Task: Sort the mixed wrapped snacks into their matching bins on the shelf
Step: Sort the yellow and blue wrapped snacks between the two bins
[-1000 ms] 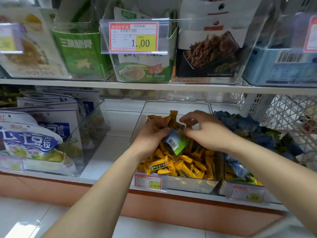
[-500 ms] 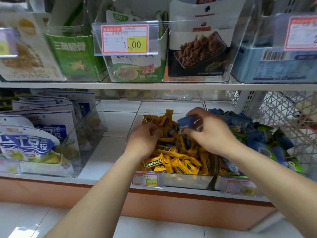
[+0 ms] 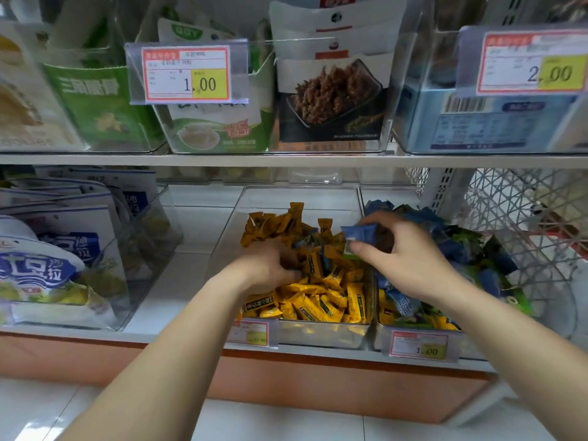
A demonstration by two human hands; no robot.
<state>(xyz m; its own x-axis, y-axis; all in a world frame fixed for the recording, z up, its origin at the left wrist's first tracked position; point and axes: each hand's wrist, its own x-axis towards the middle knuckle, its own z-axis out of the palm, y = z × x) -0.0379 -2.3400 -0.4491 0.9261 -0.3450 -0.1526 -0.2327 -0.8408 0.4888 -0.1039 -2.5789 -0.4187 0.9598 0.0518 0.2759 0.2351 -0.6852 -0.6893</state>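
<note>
Lower shelf (image 3: 191,337), front edge: two clear bins stand side by side. The left hand (image 3: 270,268) lies in the yellow-snack bin (image 3: 318,335), fingers curled down among the yellow wrappers; whether they grasp any cannot be told. The right hand (image 3: 410,265) pinches a blue wrapped snack (image 3: 358,235) between thumb and fingertips, above the wall shared with the blue-snack bin (image 3: 381,339) to the right.
</note>
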